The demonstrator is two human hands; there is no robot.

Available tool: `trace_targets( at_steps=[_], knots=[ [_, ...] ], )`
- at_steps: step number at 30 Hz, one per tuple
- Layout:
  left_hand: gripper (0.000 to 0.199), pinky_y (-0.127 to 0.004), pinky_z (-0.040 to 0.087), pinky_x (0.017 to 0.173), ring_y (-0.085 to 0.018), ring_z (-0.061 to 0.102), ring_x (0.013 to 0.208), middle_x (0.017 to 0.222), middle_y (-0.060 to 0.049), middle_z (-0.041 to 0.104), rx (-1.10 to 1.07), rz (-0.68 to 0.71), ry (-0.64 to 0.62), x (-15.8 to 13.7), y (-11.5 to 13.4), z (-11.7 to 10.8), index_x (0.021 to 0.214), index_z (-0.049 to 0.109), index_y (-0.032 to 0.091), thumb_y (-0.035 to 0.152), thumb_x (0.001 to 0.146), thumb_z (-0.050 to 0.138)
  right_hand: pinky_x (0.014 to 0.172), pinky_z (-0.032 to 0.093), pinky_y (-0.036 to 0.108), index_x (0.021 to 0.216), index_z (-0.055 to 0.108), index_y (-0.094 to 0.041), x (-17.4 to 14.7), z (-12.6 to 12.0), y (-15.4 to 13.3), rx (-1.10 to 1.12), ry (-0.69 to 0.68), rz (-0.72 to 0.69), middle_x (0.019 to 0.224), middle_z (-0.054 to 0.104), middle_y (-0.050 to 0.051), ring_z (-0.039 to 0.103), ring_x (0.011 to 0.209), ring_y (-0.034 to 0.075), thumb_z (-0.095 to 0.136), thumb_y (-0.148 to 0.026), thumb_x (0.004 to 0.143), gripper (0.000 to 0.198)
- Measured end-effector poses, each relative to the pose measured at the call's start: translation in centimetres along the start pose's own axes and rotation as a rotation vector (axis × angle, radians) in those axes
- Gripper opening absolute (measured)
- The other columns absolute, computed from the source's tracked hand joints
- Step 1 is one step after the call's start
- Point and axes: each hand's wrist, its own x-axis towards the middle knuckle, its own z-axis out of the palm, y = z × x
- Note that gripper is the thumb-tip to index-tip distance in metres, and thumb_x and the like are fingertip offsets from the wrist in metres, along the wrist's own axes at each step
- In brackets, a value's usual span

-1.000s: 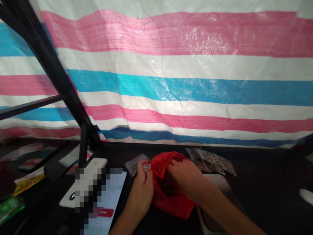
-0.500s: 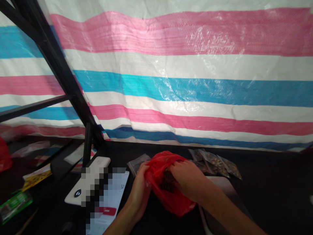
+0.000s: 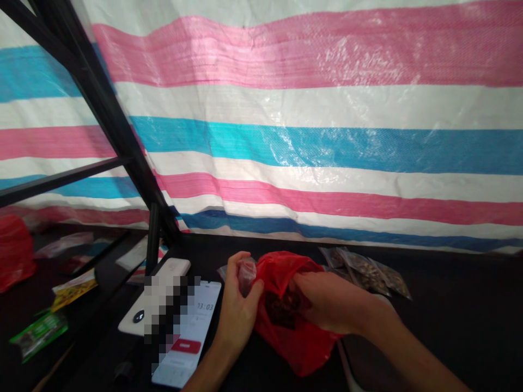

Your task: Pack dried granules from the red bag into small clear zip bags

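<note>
A red plastic bag (image 3: 304, 343) stands with its mouth open on the black table, dark brown dried pieces (image 3: 281, 307) showing inside. My right hand (image 3: 327, 299) reaches into the mouth from the right. Its fingers are curled and mostly hidden by the bag, so what they grip cannot be made out. To the left of the red bag, my left hand (image 3: 239, 310) is closed around a small clear plastic bag (image 3: 247, 272), thumb close to the red rim. The contents of the clear bag, if any, cannot be told.
Several clear bags of dried pieces (image 3: 368, 269) lie behind my right hand. A phone (image 3: 204, 321) and a white power bank (image 3: 137, 310) lie left. Farther left are a yellow packet (image 3: 75, 291), a green packet (image 3: 41, 332) and another red bag (image 3: 16, 253). A black frame post (image 3: 110, 125) slants beside them.
My left hand has turned and shifted right, and the clear bag now shows between its thumb and fingers. My right hand remains in the red bag. The view has moved slightly.
</note>
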Motion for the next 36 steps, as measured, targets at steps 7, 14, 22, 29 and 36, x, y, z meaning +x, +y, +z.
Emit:
trace_targets(
  at_steps=[7,14,22,29,36],
  knots=[
    [0.049,-0.036,0.048,0.100,-0.023,0.060,0.111,0.122,-0.007,0.058,0.074,0.417,0.147,-0.7,0.3,-1.2,0.130,0.049,0.024,0.017,0.083,0.061,0.057,0.036,0.028,0.090,0.057,-0.023,-0.7,0.0,1.9,0.114,0.054,0.010,0.080,0.069,-0.001,0.062,0.071,0.017,0.057,-0.002,0.072,0.028],
    [0.052,-0.042,0.048,0.104,-0.026,0.061,0.119,0.130,-0.011,0.062,0.179,0.362,-0.143,-1.6,-0.8,0.0,0.139,0.047,0.024,0.026,0.091,0.064,0.071,0.045,0.025,0.102,0.057,-0.025,-2.4,-2.6,1.8,0.437,0.100,-0.179,0.091,0.069,-0.004,0.063,0.081,0.014,0.061,-0.023,0.093,0.010],
    [0.037,-0.044,0.049,0.098,-0.029,0.064,0.113,0.123,-0.009,0.070,0.253,0.313,-0.227,-0.6,-1.4,0.2,0.122,0.064,0.026,0.032,0.086,0.071,0.086,0.046,0.029,0.102,0.065,-0.024,-2.2,-2.5,-1.2,0.239,0.310,-0.203,0.106,0.065,0.001,0.061,0.100,0.018,0.063,-0.023,0.095,0.007],
    [0.047,-0.043,0.049,0.103,-0.028,0.063,0.119,0.130,-0.010,0.067,0.107,0.264,-0.229,-0.6,-1.8,0.6,0.129,0.059,0.024,0.032,0.085,0.073,0.096,0.047,0.030,0.122,0.065,-0.029,-1.2,-1.6,-1.7,0.126,0.387,-0.318,0.119,0.062,0.002,0.060,0.108,0.017,0.053,-0.006,0.097,0.036],
    [0.047,-0.040,0.047,0.107,-0.026,0.061,0.123,0.135,-0.009,0.065,0.055,0.209,-0.203,-0.7,-1.2,0.7,0.133,0.055,0.024,0.033,0.089,0.069,0.104,0.044,0.026,0.117,0.067,-0.027,-1.0,-1.8,-2.1,0.190,0.423,-0.422,0.126,0.062,0.001,0.059,0.117,0.014,0.046,-0.007,0.101,0.033]
  ],
)
